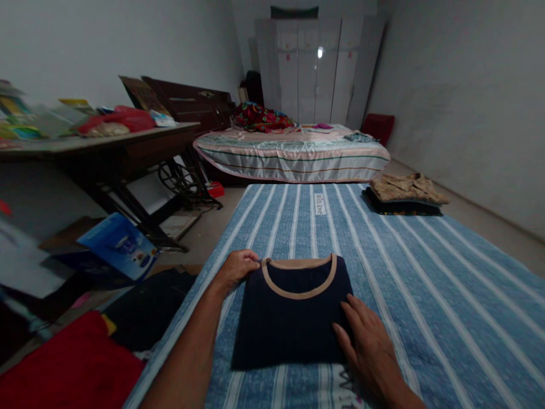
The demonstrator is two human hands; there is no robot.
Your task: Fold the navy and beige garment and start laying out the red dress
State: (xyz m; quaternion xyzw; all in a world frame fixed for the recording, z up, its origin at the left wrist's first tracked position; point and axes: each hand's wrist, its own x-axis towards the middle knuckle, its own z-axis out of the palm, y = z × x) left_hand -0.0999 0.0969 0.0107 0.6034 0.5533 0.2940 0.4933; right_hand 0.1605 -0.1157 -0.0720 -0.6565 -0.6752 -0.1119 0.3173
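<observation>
Folded navy shirt [292, 321] with a tan collar band lies collar up, a neat rectangle, on the near middle of a blue striped bedsheet [426, 272]. Left hand [238, 267] has its fingers curled tight, pinching the shirt's top left corner by the collar. Right hand [366, 341] lies flat with fingers spread, pressing the lower right edge and gripping nothing. A stack of folded clothes [404, 193] sits well apart at the far right.
</observation>
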